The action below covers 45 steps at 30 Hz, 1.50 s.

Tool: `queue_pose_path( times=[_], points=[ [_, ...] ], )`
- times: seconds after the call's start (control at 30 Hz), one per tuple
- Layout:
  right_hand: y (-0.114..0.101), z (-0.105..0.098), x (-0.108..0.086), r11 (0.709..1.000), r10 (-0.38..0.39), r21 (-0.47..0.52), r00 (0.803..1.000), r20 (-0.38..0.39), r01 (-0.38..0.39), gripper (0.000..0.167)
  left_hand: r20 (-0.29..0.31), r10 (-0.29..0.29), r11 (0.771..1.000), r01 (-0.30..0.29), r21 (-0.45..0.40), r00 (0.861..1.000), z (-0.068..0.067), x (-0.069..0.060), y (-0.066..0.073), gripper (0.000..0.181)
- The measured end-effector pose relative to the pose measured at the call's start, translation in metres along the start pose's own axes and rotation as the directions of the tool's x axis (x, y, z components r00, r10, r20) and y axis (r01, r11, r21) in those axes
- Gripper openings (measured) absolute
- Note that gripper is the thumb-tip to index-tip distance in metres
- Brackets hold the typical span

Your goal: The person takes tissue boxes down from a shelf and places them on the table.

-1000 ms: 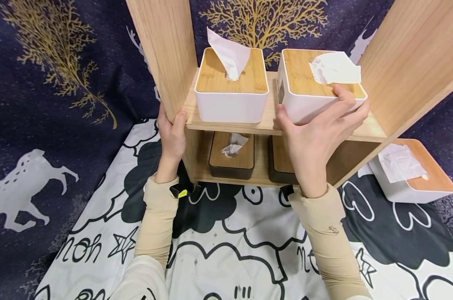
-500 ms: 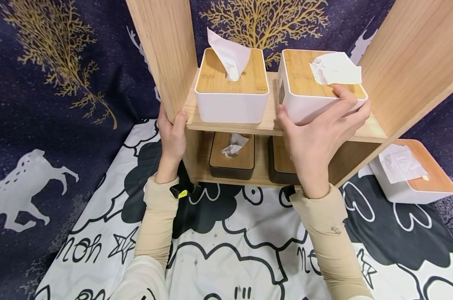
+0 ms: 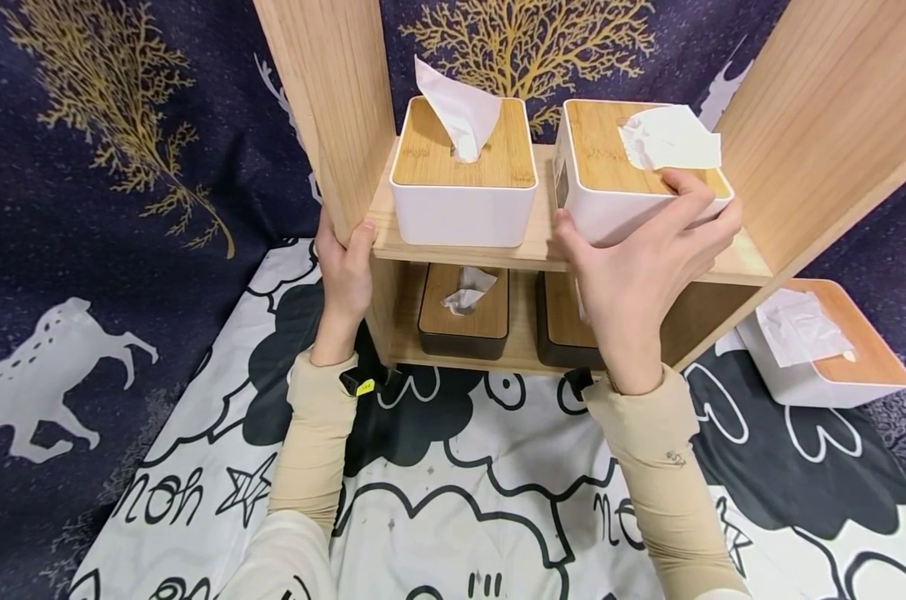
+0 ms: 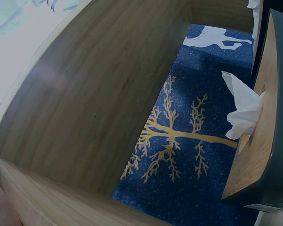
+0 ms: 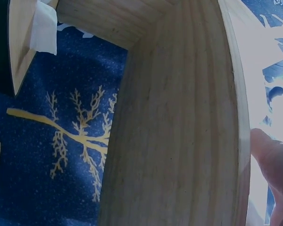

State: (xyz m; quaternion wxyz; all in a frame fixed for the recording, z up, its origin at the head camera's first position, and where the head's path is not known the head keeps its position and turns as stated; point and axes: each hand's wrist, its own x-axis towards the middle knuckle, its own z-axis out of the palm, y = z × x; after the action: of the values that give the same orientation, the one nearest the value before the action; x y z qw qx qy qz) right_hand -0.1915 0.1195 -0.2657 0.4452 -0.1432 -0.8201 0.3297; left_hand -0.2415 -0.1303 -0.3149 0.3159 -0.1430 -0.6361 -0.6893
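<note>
On the right of the upper board of a wooden shelf [image 3: 535,242], my right hand [image 3: 633,279] grips a white tissue box [image 3: 603,154] with a bamboo lid. Its thumb is at the box's front left corner, with a finger on the lid's front edge. The box stands slightly turned, a tissue lying over its lid. To its left is a similar white tissue box [image 3: 460,215], its tissue upright. My left hand [image 3: 343,279] holds the shelf's left side panel, thumb at the board's front corner. In the right wrist view, part of my right hand [image 5: 276,165] shows beyond the board.
Two black tissue boxes with wooden lids, left [image 3: 463,344] and right [image 3: 565,353], sit on the lower board; my right hand partly covers one. Outside the shelf, another white tissue box [image 3: 813,387] rests tilted on the patterned cloth [image 3: 453,533]. A dark blue curtain [image 3: 122,250] hangs behind.
The right wrist and forearm have shifted slightly to the right while the hand keeps hold of the tissue box. The left hand and the boxes show almost no movement.
</note>
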Motion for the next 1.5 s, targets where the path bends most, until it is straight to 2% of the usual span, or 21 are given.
queue_pose_path(
  times=[0.7, 1.1, 1.5],
  points=[
    [0.001, -0.007, 0.0, 0.999, -0.029, 0.019, 0.999, 0.024, 0.029, 0.087, -0.003, -0.003, 1.0, 0.003, 0.004, 1.0, 0.0, -0.001, -0.002, 0.055],
    [0.003, -0.01, -0.001, 1.0, -0.024, 0.016, 0.999, 0.039, 0.023, 0.087, -0.022, 0.003, 1.0, -0.003, 0.008, 1.0, -0.001, 0.0, -0.003, 0.054],
    [0.003, -0.014, -0.003, 0.999, -0.015, 0.03, 0.999, 0.043, 0.013, 0.086, -0.012, -0.002, 1.0, 0.002, 0.013, 1.0, 0.001, 0.0, 0.0, 0.055]
  ],
)
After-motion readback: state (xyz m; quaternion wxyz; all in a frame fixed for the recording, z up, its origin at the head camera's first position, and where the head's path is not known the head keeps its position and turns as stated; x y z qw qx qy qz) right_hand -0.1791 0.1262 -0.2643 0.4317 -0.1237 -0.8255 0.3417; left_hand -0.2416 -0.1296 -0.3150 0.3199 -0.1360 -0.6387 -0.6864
